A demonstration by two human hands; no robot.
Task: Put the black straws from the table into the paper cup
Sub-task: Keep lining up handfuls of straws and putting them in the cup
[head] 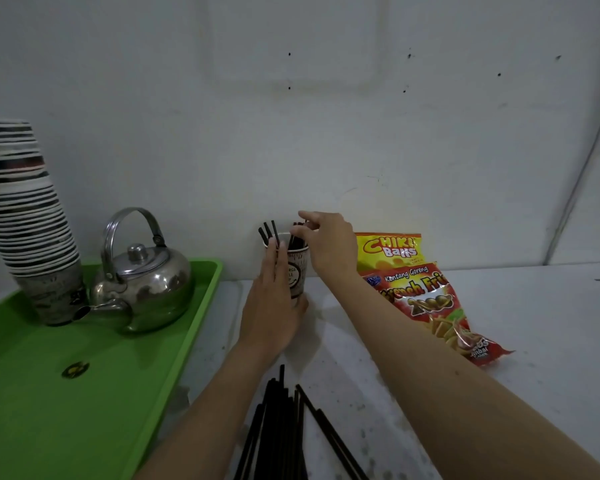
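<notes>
A paper cup (296, 271) with a printed label stands near the wall on the white table (534, 323). Several black straws (268, 232) stick up out of it. My left hand (274, 306) holds the cup from its left side, fingers wrapped along the wall. Above the rim, my right hand (326, 240) pinches a few black straws (297, 239) whose lower ends are inside the cup. A loose pile of several black straws (284, 427) lies on the table near the front edge, between my forearms.
A green tray (84, 393) at the left carries a steel kettle (146, 275) and a tall stack of paper cups (25, 216). Two snack bags (426, 296) lie right of the cup against the wall. The wall stands right behind the cup.
</notes>
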